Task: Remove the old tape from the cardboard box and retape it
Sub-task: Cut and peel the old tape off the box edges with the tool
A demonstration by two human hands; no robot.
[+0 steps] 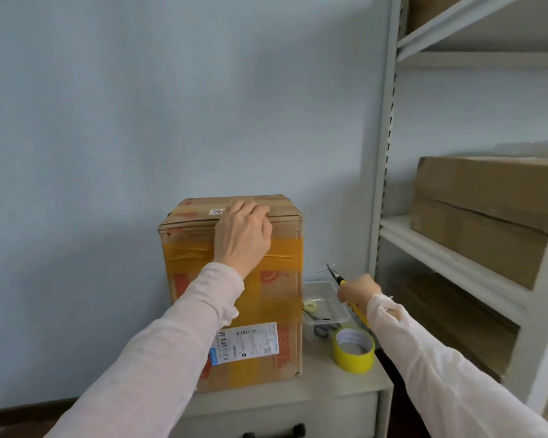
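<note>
Box of brown cardboard, orange-taped, stands on white bench; left hand curls fingers over its top near edge; right hand grips yellow-handled knife right of it, beyond yellow tape roll.

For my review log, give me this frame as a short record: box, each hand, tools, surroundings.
box: cardboard box, upright on a white cabinet, orange tape across its front
left hand: fingers curled over the box's top front edge
right hand: grips a yellow knife, apart from the box
tape roll: yellow, on the cabinet right of the box
tray: clear, behind the tape roll
shelf: at right, holding brown boxes
</note>
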